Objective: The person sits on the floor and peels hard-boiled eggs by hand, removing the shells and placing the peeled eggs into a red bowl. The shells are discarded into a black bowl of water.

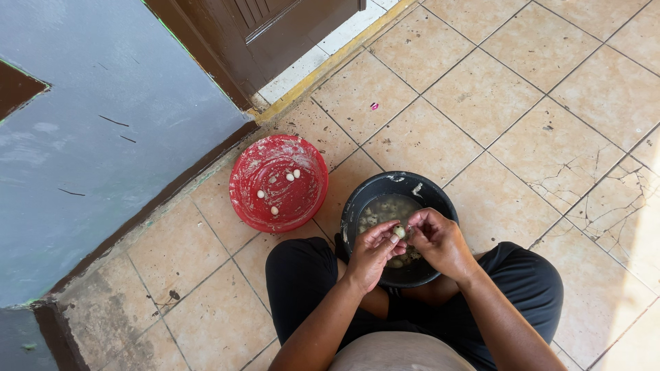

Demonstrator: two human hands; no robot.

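A person sits on the tiled floor at the bottom of the frame. Both hands meet over a black bowl near the middle. The left hand and the right hand pinch one small pale egg between their fingertips, fingers curled close around it. The egg sits just above the bowl. Inside the black bowl there is cloudy water with many more small eggs. To the left, just beside it, lies a red bowl. It holds four little white peeled eggs. A brown door is at the top.
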